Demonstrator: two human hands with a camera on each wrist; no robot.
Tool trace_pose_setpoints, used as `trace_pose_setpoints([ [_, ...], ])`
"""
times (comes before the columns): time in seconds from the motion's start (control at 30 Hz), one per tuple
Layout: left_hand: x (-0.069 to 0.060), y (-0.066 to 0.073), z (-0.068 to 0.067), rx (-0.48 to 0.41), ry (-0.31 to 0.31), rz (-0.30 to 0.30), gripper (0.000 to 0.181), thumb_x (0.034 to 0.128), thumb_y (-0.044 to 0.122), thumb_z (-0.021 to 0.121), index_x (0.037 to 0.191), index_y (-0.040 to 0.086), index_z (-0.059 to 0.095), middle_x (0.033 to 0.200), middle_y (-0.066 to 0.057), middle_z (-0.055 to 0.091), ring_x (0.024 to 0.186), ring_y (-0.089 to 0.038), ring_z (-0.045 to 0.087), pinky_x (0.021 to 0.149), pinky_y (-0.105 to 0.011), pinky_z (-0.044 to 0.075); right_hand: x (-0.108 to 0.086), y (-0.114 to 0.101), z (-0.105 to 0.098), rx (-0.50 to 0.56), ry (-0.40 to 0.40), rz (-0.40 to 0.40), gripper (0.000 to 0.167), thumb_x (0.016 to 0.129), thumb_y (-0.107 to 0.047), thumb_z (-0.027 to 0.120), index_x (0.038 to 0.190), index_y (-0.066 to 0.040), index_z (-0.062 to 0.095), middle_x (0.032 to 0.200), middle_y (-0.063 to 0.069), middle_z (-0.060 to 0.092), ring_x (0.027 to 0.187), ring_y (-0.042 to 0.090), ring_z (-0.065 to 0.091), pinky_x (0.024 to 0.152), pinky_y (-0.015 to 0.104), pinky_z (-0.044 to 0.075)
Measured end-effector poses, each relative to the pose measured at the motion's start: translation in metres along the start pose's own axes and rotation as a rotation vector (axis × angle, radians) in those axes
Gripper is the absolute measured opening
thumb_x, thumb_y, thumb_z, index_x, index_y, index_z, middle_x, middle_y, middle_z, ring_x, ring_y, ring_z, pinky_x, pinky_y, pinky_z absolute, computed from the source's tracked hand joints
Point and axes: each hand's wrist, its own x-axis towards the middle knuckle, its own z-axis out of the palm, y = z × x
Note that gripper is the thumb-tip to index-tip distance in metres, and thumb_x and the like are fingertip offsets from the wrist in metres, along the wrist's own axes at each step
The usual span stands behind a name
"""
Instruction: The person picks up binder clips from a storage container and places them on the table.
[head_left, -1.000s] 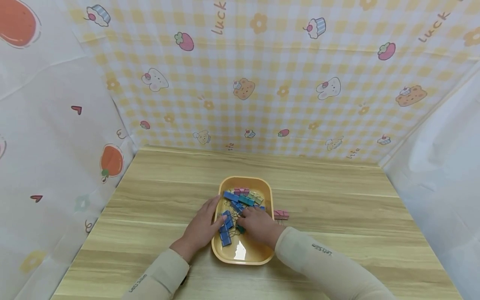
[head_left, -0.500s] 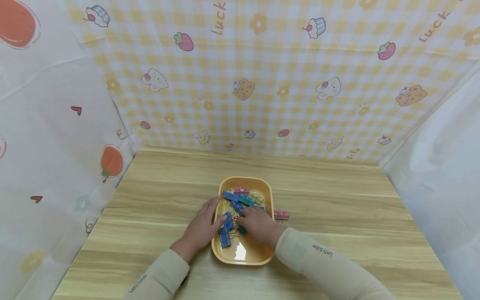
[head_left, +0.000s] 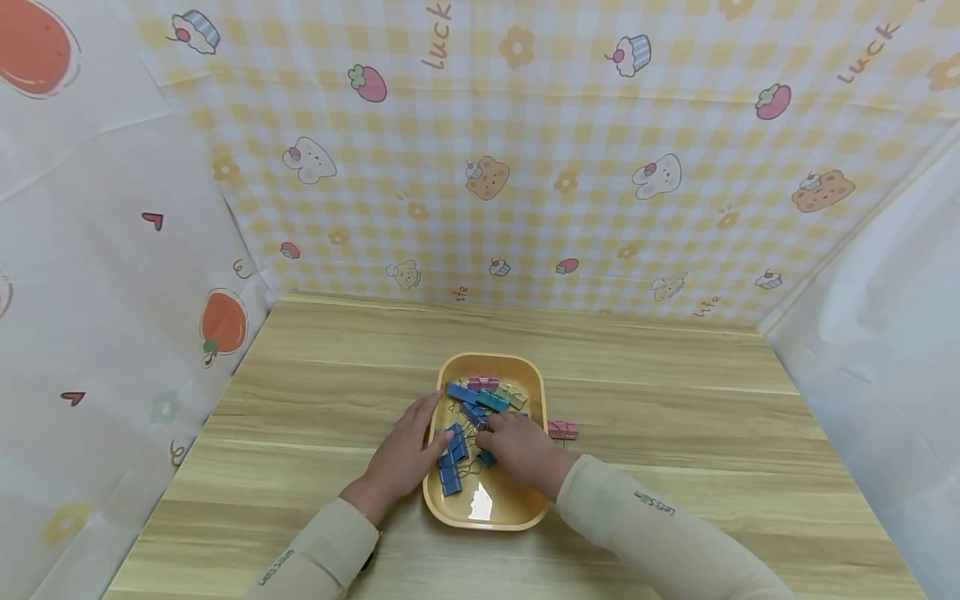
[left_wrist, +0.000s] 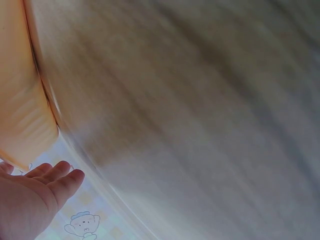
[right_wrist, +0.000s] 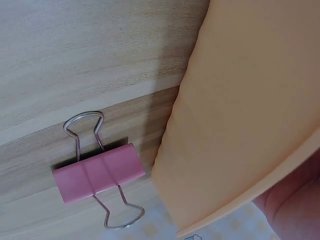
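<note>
A yellow-orange tray (head_left: 487,523) on the table holds several binder clips in blue, teal, green, yellow and pink. My left hand (head_left: 405,446) rests at the tray's left side, thumb over the rim beside a blue binder clip (head_left: 451,481). In the left wrist view, that hand's fingers (left_wrist: 67,185) reach out almost straight outside the tray wall. My right hand (head_left: 519,448) is down in the tray among the clips with bent fingers. A dark green binder clip (head_left: 486,458) shows just under it. The right fingertips are hidden, so any grip is unclear.
A pink binder clip (right_wrist: 99,172) lies on the wooden table (head_left: 675,450), just outside the tray's right wall. A checked yellow cloth (head_left: 570,150) with cartoon prints stands behind the table. White cloth (head_left: 97,317) borders the left side.
My right hand has shifted slightly to the right inside the tray, and the dark green clip beneath it has moved a little the same way. The left hand has stayed in place.
</note>
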Motion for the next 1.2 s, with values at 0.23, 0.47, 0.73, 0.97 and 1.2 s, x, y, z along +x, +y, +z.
trace_pose_setpoints([
  [0.23,0.000,0.001,0.000,0.000,0.000,-0.001,0.069,0.0977,0.039,0.054,0.155,0.017,0.023,0.155,-0.014,0.029,0.140,-0.036,0.032,0.110,-0.054,0.032,-0.003,0.001,-0.003,0.014,0.015,0.008,0.028,0.090,-0.018,0.070,0.118,-0.019,0.069,0.109,0.003,0.062,0.099,0.019,0.055,0.098,0.034,0.048],
  [0.47,-0.001,0.002,0.000,-0.008,0.000,-0.001,0.069,0.0978,0.038,0.055,0.155,0.016,0.023,0.155,-0.014,0.029,0.140,-0.036,0.031,0.110,-0.054,0.031,-0.006,0.003,-0.007,0.023,0.063,0.001,0.026,0.087,-0.020,0.073,0.113,-0.019,0.070,0.106,0.002,0.064,0.100,0.019,0.056,0.096,0.033,0.050],
  [0.73,0.000,0.002,0.000,-0.007,0.002,-0.005,0.069,0.0977,0.039,0.055,0.155,0.016,0.023,0.155,-0.014,0.029,0.140,-0.037,0.032,0.110,-0.055,0.032,-0.011,0.005,-0.013,0.042,0.092,0.014,0.029,0.085,-0.018,0.075,0.113,-0.017,0.070,0.105,0.004,0.065,0.095,0.019,0.057,0.089,0.032,0.052],
  [0.97,0.000,0.001,0.000,-0.005,0.003,-0.006,0.069,0.0980,0.039,0.054,0.155,0.017,0.022,0.155,-0.014,0.029,0.140,-0.037,0.031,0.110,-0.055,0.031,-0.017,0.008,-0.019,0.043,0.117,0.027,0.033,0.082,-0.020,0.079,0.113,-0.017,0.069,0.105,0.004,0.063,0.095,0.019,0.056,0.086,0.033,0.053],
  [1.2,0.000,0.002,0.001,-0.009,0.002,-0.007,0.068,0.0982,0.039,0.053,0.155,0.018,0.022,0.156,-0.013,0.028,0.140,-0.037,0.031,0.110,-0.055,0.031,-0.021,0.012,-0.023,0.097,0.157,0.023,0.035,0.080,-0.017,0.080,0.113,-0.015,0.069,0.101,0.003,0.062,0.090,0.017,0.055,0.084,0.031,0.053],
])
